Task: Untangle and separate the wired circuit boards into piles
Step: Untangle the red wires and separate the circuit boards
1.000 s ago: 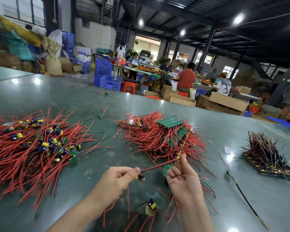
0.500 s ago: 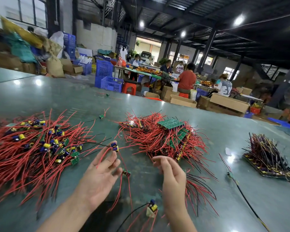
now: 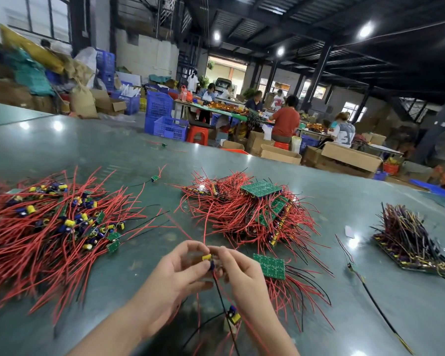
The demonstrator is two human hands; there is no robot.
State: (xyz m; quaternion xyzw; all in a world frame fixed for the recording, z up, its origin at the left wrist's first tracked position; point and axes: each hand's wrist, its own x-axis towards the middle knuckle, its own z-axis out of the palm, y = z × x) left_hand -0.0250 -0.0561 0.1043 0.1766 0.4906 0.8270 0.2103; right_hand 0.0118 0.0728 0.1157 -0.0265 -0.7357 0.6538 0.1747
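A: What is being held?

B: A small wired part with a yellow cylinder and a dark blue one [image 3: 208,260], raised over the near middle of the glossy grey-green table [image 3: 319,201]. The left hand [image 3: 174,281] and the right hand [image 3: 242,273] meet on it, each pinching it between thumb and curled fingertips. A red wire rises from the pinch and a black wire drops below it.

A: And beneath the hands?

B: A small loose board carrying blue and yellow parts [image 3: 233,316] lies on the table near its near edge, with black and red leads trailing from it.

A: Where is the tangle?

B: The central heap of red-wired green circuit boards [image 3: 247,214] sits just beyond the hands, a square green panel tilted on top. Just right of the right hand, a flat green board panel with red and black wires fanning toward the near edge [image 3: 269,265] rests on the table.

A: The separated pieces?

B: A broad spread of red-wired boards with yellow and blue capacitors [image 3: 49,227] covers the left side, running to the left edge. A dark bundle of black and yellow wires on a board [image 3: 409,240] stands toward the right edge, well apart. Between that bundle and the center, 1 long black-and-red lead [image 3: 365,286] lies alone.

A: Farther off?

B: 1 stray small board with red leads [image 3: 154,178] lies past the left spread. Beyond the far edge, seated workers [image 3: 285,122], blue plastic crates [image 3: 165,116] and cardboard boxes [image 3: 350,158].
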